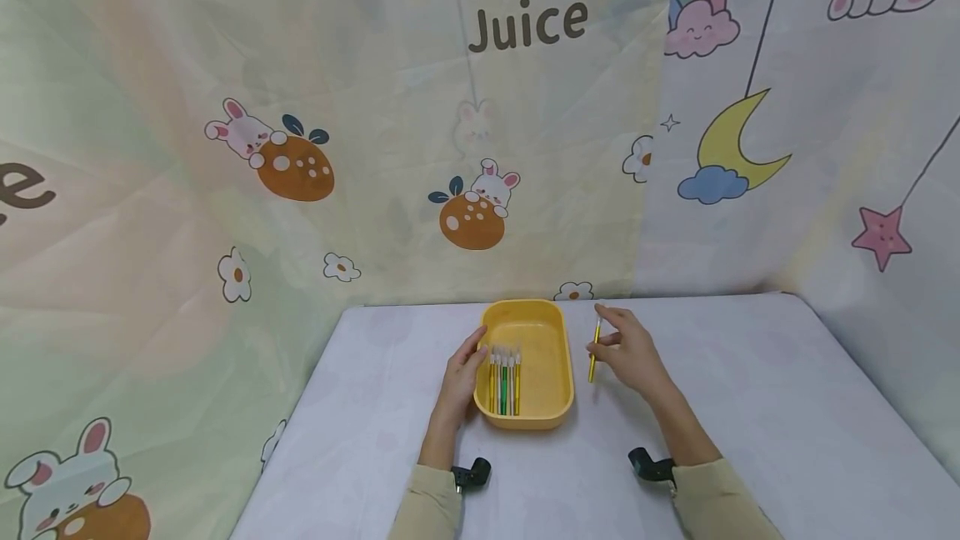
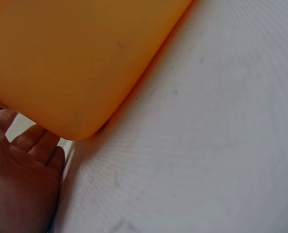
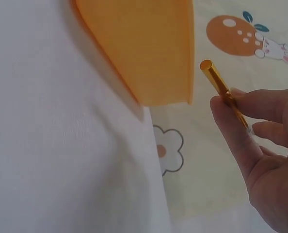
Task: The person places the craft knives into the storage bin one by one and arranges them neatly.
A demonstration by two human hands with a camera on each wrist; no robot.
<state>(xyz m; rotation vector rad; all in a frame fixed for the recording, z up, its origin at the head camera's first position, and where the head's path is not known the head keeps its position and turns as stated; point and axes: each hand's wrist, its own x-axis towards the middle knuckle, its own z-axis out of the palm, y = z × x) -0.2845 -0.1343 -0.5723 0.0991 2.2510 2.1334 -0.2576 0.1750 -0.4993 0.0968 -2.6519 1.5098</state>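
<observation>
In the head view my left hand (image 1: pixel 459 373) holds the left rim of a yellow plastic tray (image 1: pixel 543 394). The left wrist view shows its fingers (image 2: pixel 43 143) along the outside of the tray's wall. Right of the tray, my right hand (image 1: pixel 630 354) pinches a slim gold pen-like stick (image 1: pixel 594 358) between thumb and fingers. It stands nearly upright, pale end up. The right wrist view shows the stick's round shiny gold end (image 3: pixel 208 67) and ridged middle. Several similar sticks (image 1: pixel 504 382), yellow, silver and green with pale tips, lie side by side in the tray's left part.
A white-covered table (image 1: pixel 750 407) bears the tray. Behind it hangs a printed cloth (image 1: pixel 390 215) with rabbits, fruit and flowers. Each wrist wears a black camera mount, one left (image 1: pixel 472 473), one right (image 1: pixel 649 465).
</observation>
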